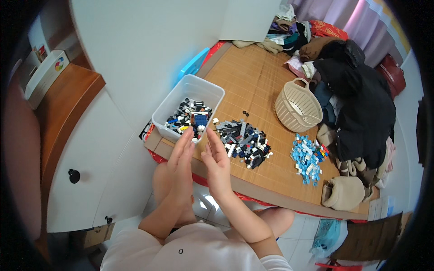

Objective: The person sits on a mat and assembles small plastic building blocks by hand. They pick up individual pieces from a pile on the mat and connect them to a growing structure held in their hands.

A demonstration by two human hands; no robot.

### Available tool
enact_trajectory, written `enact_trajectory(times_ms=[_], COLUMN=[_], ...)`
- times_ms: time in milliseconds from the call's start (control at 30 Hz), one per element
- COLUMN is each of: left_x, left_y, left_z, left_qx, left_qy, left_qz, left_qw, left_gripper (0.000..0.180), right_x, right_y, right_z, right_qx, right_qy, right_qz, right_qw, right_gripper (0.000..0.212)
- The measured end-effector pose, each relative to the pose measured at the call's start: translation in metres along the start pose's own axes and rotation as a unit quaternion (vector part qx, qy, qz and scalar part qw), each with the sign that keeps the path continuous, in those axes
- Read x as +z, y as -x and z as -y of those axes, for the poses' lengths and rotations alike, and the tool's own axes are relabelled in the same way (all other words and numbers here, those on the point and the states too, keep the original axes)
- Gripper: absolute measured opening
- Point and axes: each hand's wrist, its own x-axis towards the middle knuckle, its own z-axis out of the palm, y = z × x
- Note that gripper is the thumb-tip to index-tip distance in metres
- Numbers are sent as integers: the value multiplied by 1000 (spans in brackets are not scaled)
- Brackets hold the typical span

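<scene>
A translucent bin (pixel 199 91) at the mat edge (pixel 159 143) holds multicoloured bricks (pixel 198 118). Left hand (pixel 181 159) and right hand (pixel 218 165): fingers extended, released. Open room separates brick pile (pixel 244 141) from basket (pixel 285 106).

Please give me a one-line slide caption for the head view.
Left hand and right hand, palms facing, held apart near a tub and toy bricks.

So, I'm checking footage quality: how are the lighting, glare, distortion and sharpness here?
Head view: black corners, front edge of bamboo mat bowed; bright streak in the lilac curtain; white glare on the floor tiles; left hand and right hand fairly sharp.
</scene>
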Motion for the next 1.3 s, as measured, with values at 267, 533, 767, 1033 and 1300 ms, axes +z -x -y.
enact_trajectory(times_ms=[267, 533, 767, 1033, 1300], left_x=[26, 43, 42, 46, 43], left_y=[9, 6, 3, -2, -5], left_z=[59, 110, 128, 125, 135], left_qx=[-22, -141, -195, -178, -179], left_qy=[48, 54, 40, 12, -15], left_qz=[107, 133, 124, 177, 208], left_qw=[993, 980, 972, 968, 961], left_gripper=[41, 43, 42, 43, 41], right_x=[-56, -91, -98, -105, -102], right_y=[19, 39, 32, 24, 24], right_z=[-17, -37, -44, -53, -49], right_qx=[15, 64, 84, 79, 100], right_qy=[46, 8, 22, 37, 55], right_qz=[-94, -193, -207, -204, -209], right_qw=[994, 979, 974, 975, 971], right_gripper=[58, 60, 59, 58, 56])
